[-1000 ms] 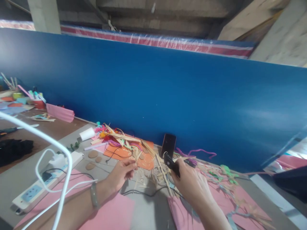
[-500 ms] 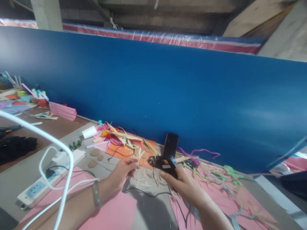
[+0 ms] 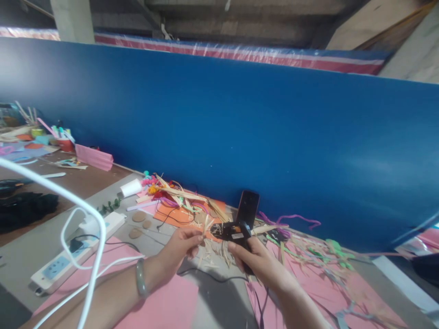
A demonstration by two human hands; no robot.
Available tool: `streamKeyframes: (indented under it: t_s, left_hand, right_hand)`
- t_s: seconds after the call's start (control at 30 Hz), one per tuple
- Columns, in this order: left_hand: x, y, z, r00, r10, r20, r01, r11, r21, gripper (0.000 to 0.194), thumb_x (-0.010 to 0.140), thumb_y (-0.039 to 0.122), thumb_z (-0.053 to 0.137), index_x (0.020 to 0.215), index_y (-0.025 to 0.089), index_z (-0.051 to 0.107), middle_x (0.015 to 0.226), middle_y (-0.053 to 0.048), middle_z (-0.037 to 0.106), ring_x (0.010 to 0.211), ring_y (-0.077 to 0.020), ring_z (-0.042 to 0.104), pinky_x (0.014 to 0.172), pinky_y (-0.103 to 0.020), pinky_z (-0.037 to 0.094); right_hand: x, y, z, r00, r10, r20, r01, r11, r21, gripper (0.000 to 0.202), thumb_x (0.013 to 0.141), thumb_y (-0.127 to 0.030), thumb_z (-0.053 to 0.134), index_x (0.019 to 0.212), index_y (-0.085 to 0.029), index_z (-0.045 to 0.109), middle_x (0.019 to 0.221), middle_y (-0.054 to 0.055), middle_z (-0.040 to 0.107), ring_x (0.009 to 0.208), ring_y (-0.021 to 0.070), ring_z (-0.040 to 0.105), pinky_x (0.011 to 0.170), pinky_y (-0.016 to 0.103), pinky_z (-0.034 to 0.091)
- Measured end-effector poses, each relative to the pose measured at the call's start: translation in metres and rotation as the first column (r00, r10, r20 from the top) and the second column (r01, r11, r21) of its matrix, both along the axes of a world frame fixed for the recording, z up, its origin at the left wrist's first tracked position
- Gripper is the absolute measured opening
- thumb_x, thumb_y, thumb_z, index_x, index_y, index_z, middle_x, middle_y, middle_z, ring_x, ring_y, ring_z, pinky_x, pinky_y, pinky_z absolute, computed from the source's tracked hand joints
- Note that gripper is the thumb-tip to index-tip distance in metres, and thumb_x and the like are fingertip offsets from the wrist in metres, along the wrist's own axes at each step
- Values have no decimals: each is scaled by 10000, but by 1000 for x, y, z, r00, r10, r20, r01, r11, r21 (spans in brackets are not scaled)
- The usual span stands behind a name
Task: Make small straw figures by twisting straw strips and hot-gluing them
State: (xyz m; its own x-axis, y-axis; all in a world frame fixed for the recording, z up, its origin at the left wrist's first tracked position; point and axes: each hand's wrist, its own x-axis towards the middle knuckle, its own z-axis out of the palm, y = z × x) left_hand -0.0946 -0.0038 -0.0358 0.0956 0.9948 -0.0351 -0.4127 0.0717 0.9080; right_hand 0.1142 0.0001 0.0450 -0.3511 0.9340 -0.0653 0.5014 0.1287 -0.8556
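My left hand (image 3: 185,244) pinches a small bunch of thin, pale straw-like strips (image 3: 206,224) between thumb and fingers, pointing upward. A greenish bangle (image 3: 140,277) circles that wrist. My right hand (image 3: 255,256) is wrapped around the handle of a black corded hot glue gun (image 3: 235,231), whose front end points left, close to the strips. Its exact tip is hard to make out. Below and between both hands lie loose pale shavings (image 3: 214,256). Just behind the glue gun, a dark phone (image 3: 248,208) leans against the blue partition.
A white power strip (image 3: 73,256) and a looping white cable (image 3: 98,214) occupy the left foreground. Pink sheets (image 3: 171,301) cover parts of the table. Craft scraps (image 3: 178,194), wooden discs (image 3: 139,216) and a white cup (image 3: 131,188) lie behind. The blue partition (image 3: 219,119) bounds the back.
The whole view has shifted slightly, so the scene sits a little farther right. Both hands keep their holds; the glue gun has moved slightly nearer the strips.
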Motion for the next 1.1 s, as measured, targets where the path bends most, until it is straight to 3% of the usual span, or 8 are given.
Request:
streamKeyframes:
  t_s: [0.2,0.83,1.1]
  left_hand:
    - [-1,2,-7,999,-39,-7,39,999,27,288,714,399,765,661,133,667,430,55,458,384,-52,377,383,-177,232]
    - [-4,0,-3,999,-34,-20,35,999,26,299,736,405,753,664,130,657,424,54,459,399,-54,365,417,-196,204]
    - [-4,2,-5,999,-39,-27,40,998,40,291,741,392,754,671,123,668,431,53,458,406,-51,359,421,-194,210]
  right_hand:
    - [-1,6,0,999,27,31,-24,997,-73,416,815,-543,616,616,-197,501,473,-36,498,455,104,428,455,227,307]
    - [-6,0,8,998,12,57,-10,1000,-29,308,831,-497,582,776,-209,490,519,-72,453,487,107,427,482,232,319]
    - [-6,-2,9,994,31,106,-28,999,-30,325,849,-502,560,745,-203,487,512,-64,449,493,109,422,493,236,312]
